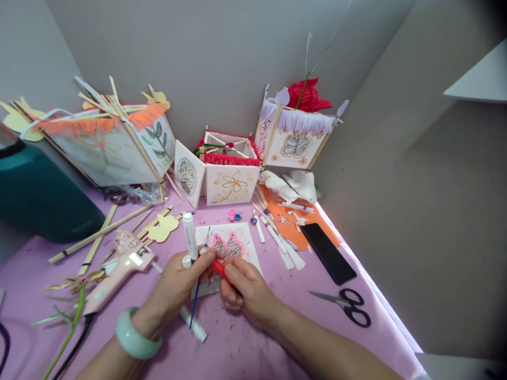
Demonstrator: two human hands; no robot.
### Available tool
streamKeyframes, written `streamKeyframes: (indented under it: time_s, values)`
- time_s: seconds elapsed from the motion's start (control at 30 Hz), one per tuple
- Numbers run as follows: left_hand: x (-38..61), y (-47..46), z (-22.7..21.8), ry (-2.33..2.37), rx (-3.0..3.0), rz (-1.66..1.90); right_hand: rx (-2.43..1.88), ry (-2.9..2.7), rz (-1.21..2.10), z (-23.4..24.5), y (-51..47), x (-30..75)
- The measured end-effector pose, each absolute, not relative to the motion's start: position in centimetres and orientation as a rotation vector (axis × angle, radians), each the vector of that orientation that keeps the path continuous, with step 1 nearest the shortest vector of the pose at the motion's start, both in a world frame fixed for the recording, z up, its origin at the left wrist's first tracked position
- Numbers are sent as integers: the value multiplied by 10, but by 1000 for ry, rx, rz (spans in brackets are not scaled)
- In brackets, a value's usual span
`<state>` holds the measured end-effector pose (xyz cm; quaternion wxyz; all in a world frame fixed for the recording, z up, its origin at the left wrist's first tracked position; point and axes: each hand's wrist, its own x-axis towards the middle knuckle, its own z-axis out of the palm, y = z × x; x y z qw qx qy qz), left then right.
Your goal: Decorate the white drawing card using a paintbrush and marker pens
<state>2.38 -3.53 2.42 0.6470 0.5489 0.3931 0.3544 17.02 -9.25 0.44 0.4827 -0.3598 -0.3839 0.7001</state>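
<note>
My left hand (178,285) is closed around a white marker (189,235) that stands upright, together with a thin blue paintbrush (195,301). A pale green bangle (137,338) sits on that wrist. My right hand (243,293) pinches a red pen (217,267), its end meeting my left fingers. Both hands hover over a white card (232,244) painted with pink and brown leaf shapes, lying on the purple tablecloth (245,348).
A pink glue gun (119,269) and bamboo sticks (99,235) lie left. Paper lanterns (229,169) stand at the back. A black phone (328,253) on orange paper and black scissors (348,306) lie right, near the table edge. Another white marker (194,323) rests under my left wrist.
</note>
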Motion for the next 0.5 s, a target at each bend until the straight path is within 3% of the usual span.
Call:
streamKeyframes:
  time_s: [0.13,0.33,0.5]
  values:
    - [20,-31,23,856,1044,835,-1138,-1276,1317,12,-83,187]
    - [12,-16,29,806,685,1019,-1962,-1685,92,8,-50,242]
    - [10,-11,28,816,670,1060,-2398,-1827,-125,-3,-36,248]
